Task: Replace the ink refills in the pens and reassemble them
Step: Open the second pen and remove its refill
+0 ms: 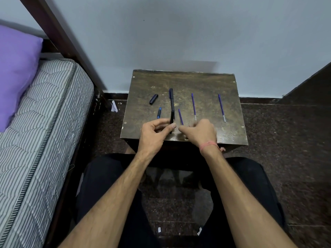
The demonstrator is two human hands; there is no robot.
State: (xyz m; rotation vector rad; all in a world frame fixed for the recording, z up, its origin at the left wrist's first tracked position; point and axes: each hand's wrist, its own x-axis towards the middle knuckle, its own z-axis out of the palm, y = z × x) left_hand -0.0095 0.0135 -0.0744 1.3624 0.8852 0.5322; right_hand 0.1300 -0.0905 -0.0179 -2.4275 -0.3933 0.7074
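On the near edge of the small wooden table [206, 83], the person's two hands are working close together. The left hand [154, 133] is gripping a black pen barrel [172, 119] between the thumb and curled fingers, holding it nearly upright, its far end pointing away from the person. A second black pen [171, 97] is lying on the table just beyond the barrel, almost in line with it. The right hand [198, 132] is sitting just right of the barrel with its fingers curled; a thin purple refill [180, 116] is rising from the fingertips toward the table's middle, and the hand seems to be pinching its near end, though the grip itself is hidden behind the knuckles.

Left of the barrel, a blue grip piece [159, 112] is lying on the table, and farther left and back a black cap [153, 99] is resting at a slant. Right of the barrel, two more purple refills are lying apart from each other: one [193, 106] near the table's middle, the other [221, 107] toward its right edge.

A pink thread [207, 145] is circling the right wrist.
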